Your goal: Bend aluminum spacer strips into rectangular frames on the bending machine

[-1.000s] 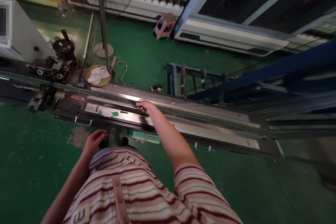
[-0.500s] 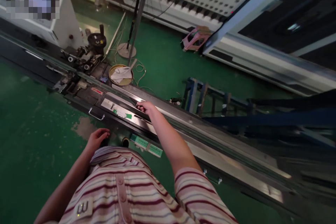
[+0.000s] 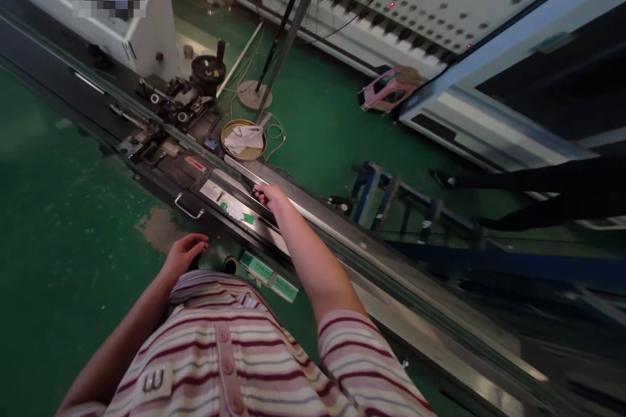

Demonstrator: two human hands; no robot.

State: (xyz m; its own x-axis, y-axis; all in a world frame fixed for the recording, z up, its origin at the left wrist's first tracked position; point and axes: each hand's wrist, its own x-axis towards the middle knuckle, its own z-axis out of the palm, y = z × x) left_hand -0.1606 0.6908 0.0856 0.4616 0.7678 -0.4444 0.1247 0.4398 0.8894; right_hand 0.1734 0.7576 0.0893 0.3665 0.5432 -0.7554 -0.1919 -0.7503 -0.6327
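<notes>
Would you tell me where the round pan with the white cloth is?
The round pan sits beyond the metal rail, left of the right hand.

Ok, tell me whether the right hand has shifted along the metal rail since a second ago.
No. The right hand rests at the same spot on the metal rail, just right of the green sticker; only the camera turned.

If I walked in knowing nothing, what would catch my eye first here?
Probably the long metal machine bed running diagonally across the green floor, with the person's right hand resting on its shiny rail. The left hand hangs free near the striped shirt. Beyond the rail, a round brass-coloured tray holding a white cloth and a tipped pink stool stand out.
</notes>
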